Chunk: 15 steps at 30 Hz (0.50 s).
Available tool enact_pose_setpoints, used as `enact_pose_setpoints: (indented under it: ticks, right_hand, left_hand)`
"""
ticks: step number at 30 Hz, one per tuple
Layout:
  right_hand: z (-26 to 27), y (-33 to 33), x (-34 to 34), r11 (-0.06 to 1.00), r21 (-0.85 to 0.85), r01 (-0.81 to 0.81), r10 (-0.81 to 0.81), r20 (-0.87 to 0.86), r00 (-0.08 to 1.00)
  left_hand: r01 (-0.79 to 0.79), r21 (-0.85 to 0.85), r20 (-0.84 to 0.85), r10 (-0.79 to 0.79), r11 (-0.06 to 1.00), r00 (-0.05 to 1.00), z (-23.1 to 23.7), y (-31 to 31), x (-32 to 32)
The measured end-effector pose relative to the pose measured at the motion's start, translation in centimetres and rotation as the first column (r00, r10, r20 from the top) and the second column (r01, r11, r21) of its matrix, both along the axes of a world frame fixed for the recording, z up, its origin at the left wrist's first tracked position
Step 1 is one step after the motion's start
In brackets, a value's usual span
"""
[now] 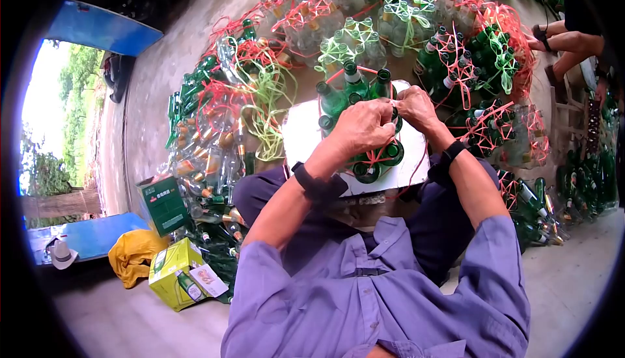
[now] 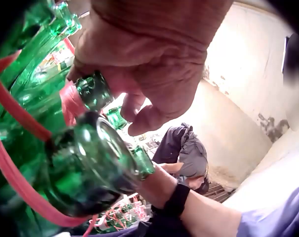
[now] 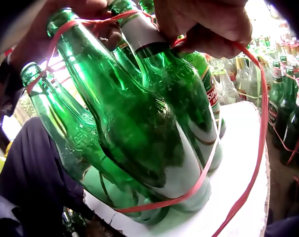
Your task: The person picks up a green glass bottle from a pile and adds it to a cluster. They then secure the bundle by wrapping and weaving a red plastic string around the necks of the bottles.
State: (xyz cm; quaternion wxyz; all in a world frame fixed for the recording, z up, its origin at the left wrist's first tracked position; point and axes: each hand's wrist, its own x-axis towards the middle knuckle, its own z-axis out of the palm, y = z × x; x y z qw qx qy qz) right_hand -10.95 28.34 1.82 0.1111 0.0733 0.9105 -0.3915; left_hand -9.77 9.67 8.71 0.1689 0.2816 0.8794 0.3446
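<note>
Several green bottles point(image 1: 333, 101) stand bundled on a white board point(image 1: 299, 130), a red strap point(image 3: 262, 123) looped round their necks and lower bodies. My left hand point(image 1: 364, 125), its fingers curled, is at the bottle necks; in the left wrist view the left hand point(image 2: 154, 54) bends over a neck wrapped by the red strap point(image 2: 70, 101), fingertips partly hidden. My right hand point(image 1: 418, 107) meets it from the right. Seen from the right wrist, the right hand point(image 3: 206, 24) pinches the strap beside a neck, and a length hangs down from it past the board's edge.
Strapped bundles of clear bottles point(image 1: 312, 26) and green bottles point(image 1: 495, 49) surround the board's far side. Loose bottles point(image 1: 211, 156) lie to the left, near a green box point(image 1: 165, 203), a yellow-green carton point(image 1: 174, 273) and a yellow cloth point(image 1: 135, 254). Another person's arm point(image 1: 573, 44) shows at upper right.
</note>
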Motion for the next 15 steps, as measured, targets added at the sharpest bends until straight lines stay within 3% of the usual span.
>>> enact_pose_setpoints:
  ticks: [4,6,7,9,11,13,15]
  right_hand:
    - [-1.6,0.2,-0.6,0.996,-0.091,-0.011,0.006,-0.052,0.999]
    - [-1.6,0.4,-0.9,0.997,-0.045,-0.067,0.070,0.056,0.996]
    - [-1.7,0.4,-0.9,0.997,-0.047,-0.064,0.066,0.055,0.996]
    - [-2.6,0.4,-1.0,0.993,-0.100,-0.070,0.069,-0.012,0.998]
    - [-3.4,0.7,-1.4,0.991,-0.094,-0.094,0.093,-0.012,0.996]
    - [-3.2,0.6,-1.6,0.984,-0.120,-0.134,0.132,-0.021,0.991]
    - [-1.8,0.4,-1.0,0.988,-0.108,-0.109,0.107,-0.021,0.994]
  left_hand:
    - [0.035,0.045,-0.101,-0.030,0.998,0.994,-0.6,-0.2,-0.2]
    - [0.049,-0.031,0.116,-0.045,0.998,0.992,0.0,-0.4,-0.7]
    - [0.053,-0.033,0.115,-0.048,0.998,0.992,-0.5,-0.6,-1.0]
    - [0.080,0.105,0.213,-0.101,0.991,0.972,-1.2,-0.7,-1.7]
    - [0.110,0.039,0.167,-0.115,0.993,0.979,-1.1,-0.9,-1.1]
    - [0.134,-0.011,-0.113,-0.134,0.991,0.985,-0.8,-1.3,-0.6]
    - [0.124,0.007,-0.089,-0.123,0.992,0.988,-0.6,-1.7,-0.4]
